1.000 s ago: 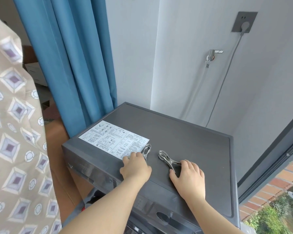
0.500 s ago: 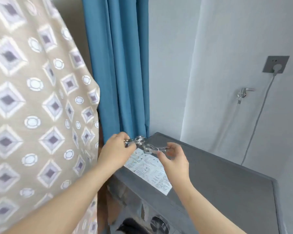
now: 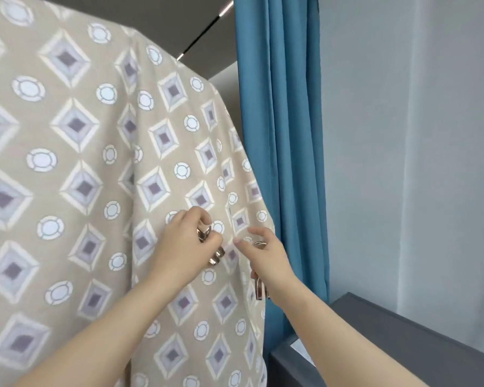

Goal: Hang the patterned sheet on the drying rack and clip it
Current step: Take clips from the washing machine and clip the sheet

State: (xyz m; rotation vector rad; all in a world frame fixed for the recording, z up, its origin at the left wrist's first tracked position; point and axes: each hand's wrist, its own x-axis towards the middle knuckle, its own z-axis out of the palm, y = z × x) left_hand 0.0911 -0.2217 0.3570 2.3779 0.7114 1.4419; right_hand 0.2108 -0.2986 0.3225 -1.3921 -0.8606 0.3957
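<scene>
Up against the right edge of the patterned sheet [image 3: 95, 163] was where we had both hands. The sheet hung right in front of us, beige with diamonds and little circles. It was draped over something at the top we couldn't make out, and it filled the whole left side of the view. Our left hand [image 3: 182, 247] was clenched around a metal clip [image 3: 205, 234], shiny ends poking out above and below the fingers, right in front of the cloth. Our right hand [image 3: 267, 261] had a second clip [image 3: 260, 291] tucked in the palm under the curled lower fingers. Its thumb and index finger stretched toward the sheet's edge, and we honestly couldn't tell if they were touching it. A blue curtain [image 3: 280, 135] hung just behind the sheet to the right. A grey machine top [image 3: 403, 344] sat low in the right corner by the pale wall [image 3: 403, 135].
</scene>
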